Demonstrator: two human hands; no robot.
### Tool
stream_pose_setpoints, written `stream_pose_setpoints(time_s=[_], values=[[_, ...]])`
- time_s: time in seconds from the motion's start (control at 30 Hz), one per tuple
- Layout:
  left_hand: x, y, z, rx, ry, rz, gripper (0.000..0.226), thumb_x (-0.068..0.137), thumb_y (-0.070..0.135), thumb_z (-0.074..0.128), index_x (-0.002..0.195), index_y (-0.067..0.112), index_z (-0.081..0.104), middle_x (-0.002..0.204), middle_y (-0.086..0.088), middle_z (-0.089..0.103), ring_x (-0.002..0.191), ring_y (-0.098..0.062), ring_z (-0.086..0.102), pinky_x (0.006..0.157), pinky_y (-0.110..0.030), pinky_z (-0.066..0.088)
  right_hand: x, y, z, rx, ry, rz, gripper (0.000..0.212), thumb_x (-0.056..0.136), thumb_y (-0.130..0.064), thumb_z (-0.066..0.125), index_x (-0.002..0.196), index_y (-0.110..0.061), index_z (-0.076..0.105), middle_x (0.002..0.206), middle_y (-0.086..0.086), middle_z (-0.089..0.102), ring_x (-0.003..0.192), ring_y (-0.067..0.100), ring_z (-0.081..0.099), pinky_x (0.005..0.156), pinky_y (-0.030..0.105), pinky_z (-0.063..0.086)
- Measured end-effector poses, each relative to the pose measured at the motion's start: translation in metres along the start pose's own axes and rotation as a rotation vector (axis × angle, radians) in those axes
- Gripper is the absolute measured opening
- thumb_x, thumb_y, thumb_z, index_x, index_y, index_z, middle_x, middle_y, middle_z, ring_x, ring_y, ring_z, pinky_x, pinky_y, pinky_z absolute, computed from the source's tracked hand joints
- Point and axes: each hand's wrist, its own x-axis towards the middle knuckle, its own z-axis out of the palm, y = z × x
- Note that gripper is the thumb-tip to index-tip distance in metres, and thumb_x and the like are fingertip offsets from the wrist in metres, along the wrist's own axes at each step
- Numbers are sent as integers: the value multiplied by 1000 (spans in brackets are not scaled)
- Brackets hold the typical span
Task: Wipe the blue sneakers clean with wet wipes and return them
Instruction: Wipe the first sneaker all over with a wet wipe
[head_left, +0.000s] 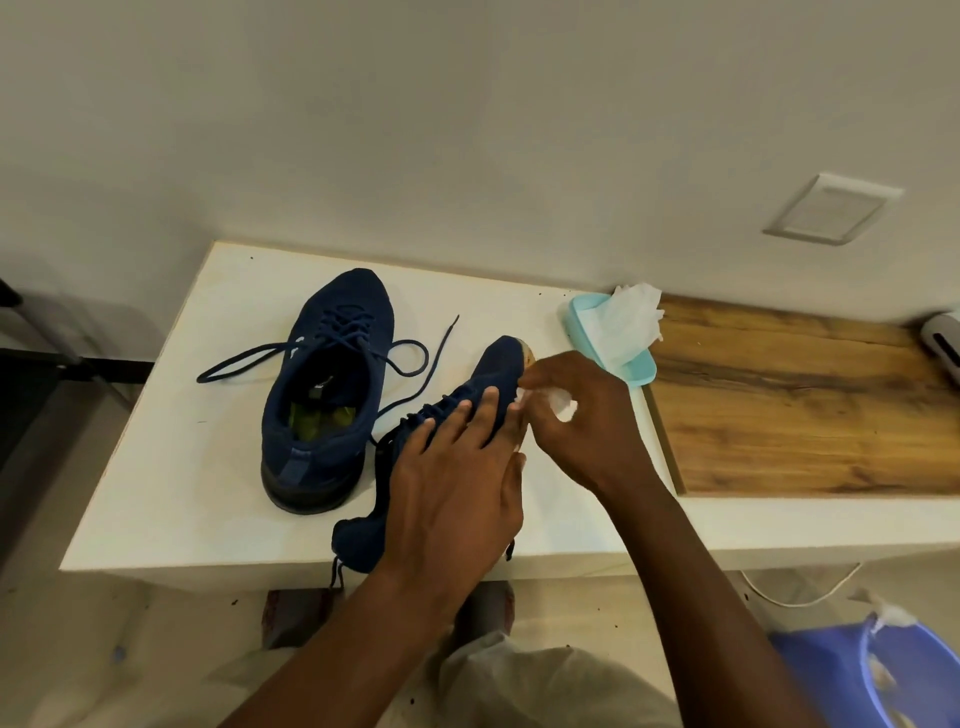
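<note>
Two dark blue sneakers lie on a white table (171, 467). One sneaker (324, 384) stands upright at the middle, laces loose, toe pointing away. The other sneaker (488, 379) is tipped on its side to the right, sole edge facing right. My left hand (457, 483) lies over its upper with fingers spread, holding it down. My right hand (576, 421) pinches a crumpled white wet wipe (563, 405) against the sole edge near the toe. A pale blue wipe pack (613, 338) with a wipe sticking out lies beyond my right hand.
A wooden board (805, 400) covers the surface to the right of the white table. A blue bin (872, 675) with used wipes stands on the floor at lower right. A white cable (800, 592) runs under the table edge. The wall is close behind.
</note>
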Motion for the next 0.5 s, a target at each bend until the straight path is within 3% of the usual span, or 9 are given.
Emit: stream_pose_setpoints(time_s=[0.07, 0.13, 0.27, 0.4, 0.5], values=[[2, 2, -2, 30, -3, 31, 46, 96, 43, 52, 140, 32, 57, 150, 4, 53, 131, -19, 55, 104, -46, 45, 2, 7, -5, 17, 21, 18, 14, 90, -14, 67, 102, -16, 73, 106, -1, 70, 96, 10, 61, 90, 26, 51], [6, 3, -4, 32, -2, 52, 44, 90, 42, 65, 133, 32, 63, 142, 4, 60, 121, -19, 60, 97, -44, 45, 13, 12, -6, 56, 80, 97, 22, 91, -10, 67, 111, -16, 70, 114, -2, 67, 100, 9, 59, 93, 25, 50], [7, 2, -2, -27, 24, 43, 46, 82, 41, 75, 126, 31, 65, 131, 4, 65, 113, -19, 63, 93, -42, 47, 36, 19, 2, 102, 118, 228, 27, 93, -21, 67, 120, -17, 67, 120, -4, 65, 102, 10, 61, 90, 19, 50], [8, 1, 1, -5, -46, 72, 62, 92, 45, 57, 150, 32, 39, 158, 0, 40, 144, -21, 40, 116, -48, 32, 24, 16, -3, 22, 22, 182, 15, 97, -16, 60, 105, -18, 73, 103, -6, 67, 87, 4, 57, 81, 8, 45], [11, 2, 3, 57, -110, 90, 68, 96, 48, 37, 159, 35, 17, 168, 1, 18, 154, -20, 20, 123, -50, 17, 15, 19, -12, -35, -31, 162, 15, 95, -15, 63, 105, -17, 74, 104, -4, 68, 91, 6, 55, 77, 4, 37]])
